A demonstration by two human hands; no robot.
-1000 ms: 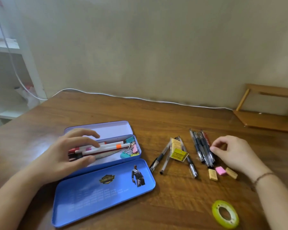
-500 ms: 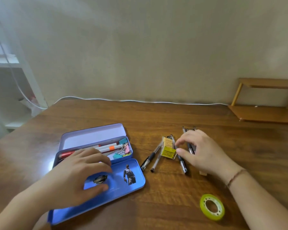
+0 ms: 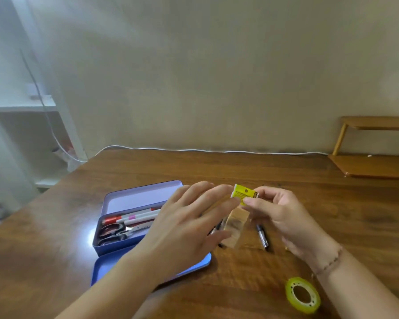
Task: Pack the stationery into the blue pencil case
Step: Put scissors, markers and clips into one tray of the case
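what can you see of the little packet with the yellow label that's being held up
The packet is a small clear plastic sleeve topped by a yellow label with dark print too blurred to read. The right hand pinches it at the label, so it hangs above the wooden table, tilted, over the pens lying there. Its see-through body shows the wood behind and something dark inside that cannot be made out. The left hand, fingers straight, reaches to it and seems to touch its left edge.

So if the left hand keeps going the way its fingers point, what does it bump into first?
Probably the small yellow-labelled packet that the right hand pinches. The left hand has straight fingers whose tips look almost at it, though depth is hard to judge.
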